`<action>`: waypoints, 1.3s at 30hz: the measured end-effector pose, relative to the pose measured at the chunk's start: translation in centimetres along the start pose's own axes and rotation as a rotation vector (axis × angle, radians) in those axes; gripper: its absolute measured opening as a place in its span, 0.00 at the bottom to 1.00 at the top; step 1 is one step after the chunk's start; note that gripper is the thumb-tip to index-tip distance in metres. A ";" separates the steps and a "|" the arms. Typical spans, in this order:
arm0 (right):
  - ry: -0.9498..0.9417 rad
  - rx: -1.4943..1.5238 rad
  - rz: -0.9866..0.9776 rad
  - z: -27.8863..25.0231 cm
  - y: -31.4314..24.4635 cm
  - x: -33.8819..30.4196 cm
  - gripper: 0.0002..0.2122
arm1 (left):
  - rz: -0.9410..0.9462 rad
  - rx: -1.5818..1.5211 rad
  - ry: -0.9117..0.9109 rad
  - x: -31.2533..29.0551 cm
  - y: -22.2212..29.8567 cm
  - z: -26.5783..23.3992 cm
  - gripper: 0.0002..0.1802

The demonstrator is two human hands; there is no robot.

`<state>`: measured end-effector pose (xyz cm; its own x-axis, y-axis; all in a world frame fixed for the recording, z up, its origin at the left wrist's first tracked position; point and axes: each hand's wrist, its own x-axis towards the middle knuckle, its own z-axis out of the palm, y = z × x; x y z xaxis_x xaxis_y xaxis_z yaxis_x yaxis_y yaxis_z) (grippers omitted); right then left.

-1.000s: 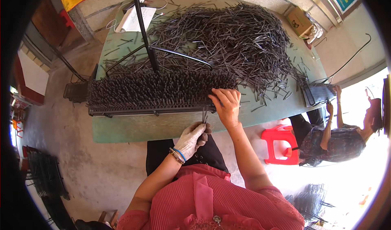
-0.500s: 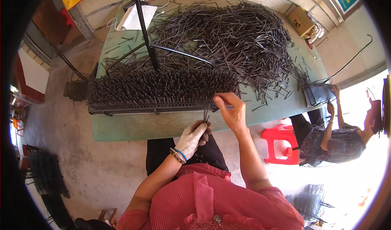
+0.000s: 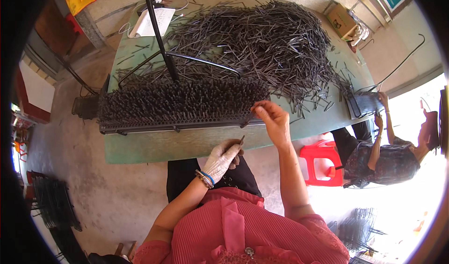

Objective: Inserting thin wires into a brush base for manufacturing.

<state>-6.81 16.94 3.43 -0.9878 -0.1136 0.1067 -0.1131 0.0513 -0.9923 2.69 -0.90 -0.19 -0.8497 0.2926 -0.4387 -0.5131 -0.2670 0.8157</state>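
- With gloved fingers of the left hand [image 3: 222,160], pinching a short dark strip [image 3: 242,139], tip upward, near the front edge of the green table [image 3: 140,148].
- With bare thumb and forefinger of the right hand [image 3: 275,122] close together, at the right end of a black rack [image 3: 154,125]; impossible to tell whether gripping anything.
- Over the table's back, in a tangled heap [image 3: 285,44]: more dark strips.
- Along the table's front: the rack, bristling with upright pins [image 3: 182,100].

The head-worn fisheye looks down past the torso [image 3: 234,231] onto a nearby table [image 3: 140,149].
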 end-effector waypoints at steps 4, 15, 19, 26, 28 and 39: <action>0.083 -0.037 -0.042 -0.7 1.0 1.9 0.09 | -0.041 -0.037 -0.037 0.1 -0.6 0.0 0.18; 0.075 -0.061 -0.114 -0.9 2.5 2.7 0.08 | -0.079 -0.126 -0.032 0.3 -0.8 -0.1 0.16; 0.090 -0.443 -0.276 -1.0 2.2 2.3 0.07 | -0.125 -0.222 -0.064 0.6 -0.8 -0.5 0.16; 0.184 -0.678 -0.419 0.2 2.3 0.8 0.10 | -0.129 -0.261 -0.074 0.4 -0.7 -0.6 0.16; 0.124 -0.738 -0.557 0.2 2.3 0.7 0.10 | -0.129 -0.263 -0.074 0.5 -0.9 -0.7 0.16; -0.108 -0.358 -0.093 0.6 0.4 -2.5 0.10 | 0.030 -0.383 -0.070 0.5 -0.5 -0.1 0.16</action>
<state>-4.31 16.65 2.71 -0.9567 -0.2369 0.1689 -0.2507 0.3767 -0.8918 2.50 -0.77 -0.85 -0.8616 0.3373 -0.3792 -0.5073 -0.5959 0.6226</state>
